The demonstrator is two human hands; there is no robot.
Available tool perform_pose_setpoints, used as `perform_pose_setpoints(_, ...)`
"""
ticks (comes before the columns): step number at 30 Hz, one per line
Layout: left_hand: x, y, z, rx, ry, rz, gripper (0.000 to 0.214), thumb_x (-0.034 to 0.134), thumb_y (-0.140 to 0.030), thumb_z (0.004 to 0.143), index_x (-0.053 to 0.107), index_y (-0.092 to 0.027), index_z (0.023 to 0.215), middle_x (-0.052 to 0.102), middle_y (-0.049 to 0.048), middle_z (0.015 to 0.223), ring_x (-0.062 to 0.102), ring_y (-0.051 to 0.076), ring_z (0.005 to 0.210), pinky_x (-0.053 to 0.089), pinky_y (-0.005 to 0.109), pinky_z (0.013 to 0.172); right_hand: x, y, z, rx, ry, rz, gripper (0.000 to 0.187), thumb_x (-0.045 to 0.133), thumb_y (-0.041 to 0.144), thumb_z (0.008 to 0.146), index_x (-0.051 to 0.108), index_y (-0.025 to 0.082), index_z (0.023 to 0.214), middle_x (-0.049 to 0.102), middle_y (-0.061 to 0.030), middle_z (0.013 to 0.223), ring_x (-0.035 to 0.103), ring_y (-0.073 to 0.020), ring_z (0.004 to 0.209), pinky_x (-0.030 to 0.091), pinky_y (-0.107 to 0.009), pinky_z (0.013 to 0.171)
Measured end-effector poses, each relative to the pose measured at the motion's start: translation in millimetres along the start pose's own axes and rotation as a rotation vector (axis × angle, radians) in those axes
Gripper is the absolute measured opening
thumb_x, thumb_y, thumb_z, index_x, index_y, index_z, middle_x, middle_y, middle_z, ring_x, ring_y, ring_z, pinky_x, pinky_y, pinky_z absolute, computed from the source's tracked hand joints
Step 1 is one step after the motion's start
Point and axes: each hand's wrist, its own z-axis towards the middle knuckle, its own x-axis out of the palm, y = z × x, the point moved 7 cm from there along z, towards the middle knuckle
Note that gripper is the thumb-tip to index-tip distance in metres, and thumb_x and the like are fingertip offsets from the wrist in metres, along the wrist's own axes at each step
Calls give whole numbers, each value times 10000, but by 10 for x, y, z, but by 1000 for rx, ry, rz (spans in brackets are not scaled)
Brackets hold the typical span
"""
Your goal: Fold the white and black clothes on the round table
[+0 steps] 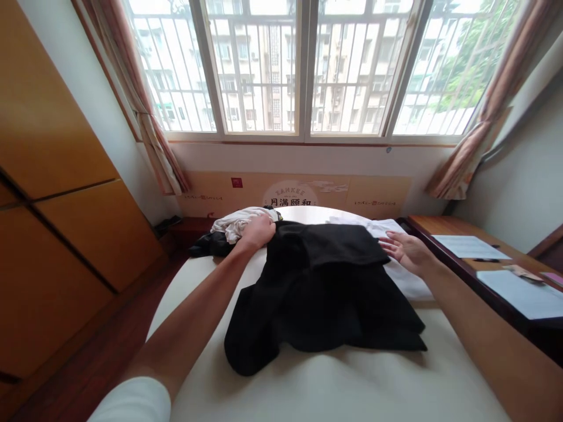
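Note:
A black garment, possibly a shirt, lies spread and partly folded over on a round white table. Its upper left corner is in my left hand, whose fingers are curled closed on the cloth. My right hand is at the garment's right edge with its fingers apart, over a white folded cloth. Whether its fingertips touch the black fabric I cannot tell. A crumpled pale garment sits just left of my left hand, on top of dark clothing.
On the right stands a wooden desk with sheets of paper, pens and small items. An orange-brown cabinet fills the left side. Beyond the table are a printed cardboard panel, a barred window and tied curtains.

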Motion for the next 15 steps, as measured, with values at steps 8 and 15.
perform_pose_setpoints(8, 407, -452, -369, 316, 399, 158, 661, 707, -522, 869, 622, -119, 1386, 641, 233, 1396, 601, 394, 1310, 472, 424, 1077, 495, 155, -208, -300, 288, -665, 888, 751, 327, 722, 523, 272, 1578, 373, -129, 1712, 272, -398, 1602, 249, -611, 1276)
perform_pose_setpoints(15, 661, -411, -578, 245, 628, 213, 935, 781, -397, 775, 414, -139, 1594, 475, 276, 1589, 594, 429, 1353, 504, 422, 1032, 687, 336, -254, -321, 225, -431, 283, 681, 484, 868, 785, 237, 958, 755, -103, 1266, 637, -386, 1288, 447, -552, 1154)
